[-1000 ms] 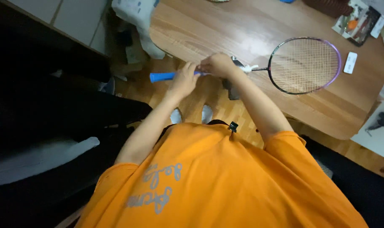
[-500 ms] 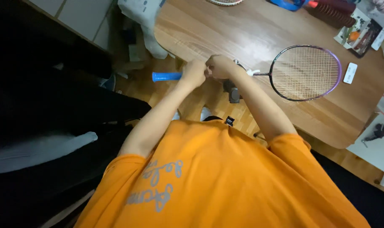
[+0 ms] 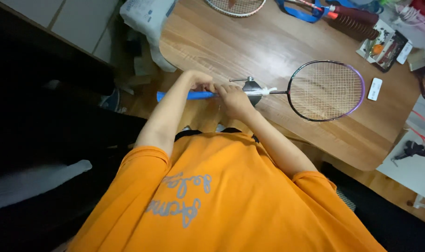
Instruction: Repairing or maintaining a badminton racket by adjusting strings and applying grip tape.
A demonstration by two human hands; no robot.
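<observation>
A badminton racket lies across the near edge of the wooden table [image 3: 268,42], its purple-rimmed head [image 3: 325,91] on the table top. Its blue-wrapped handle [image 3: 182,96] sticks out past the edge to the left. My left hand [image 3: 199,81] grips the blue handle from above. Just to its right, my right hand [image 3: 234,100] is closed around the handle where it meets the shaft. A small dark metal clamp [image 3: 251,84] and a strip of white tape [image 3: 265,91] sit on the shaft right beside my right hand.
A second racket head [image 3: 236,5], a blue strap [image 3: 299,11], a dark brush [image 3: 357,19], small packets [image 3: 385,44] and a white tag [image 3: 375,88] lie on the table. A white bag [image 3: 147,18] hangs at its left end. Dark pliers [image 3: 411,150] rest on a white board at right.
The view has tilted, so the table sits lower in frame. My hands, pressed together on the handle before, are now slightly apart, the left further out on the blue grip.
</observation>
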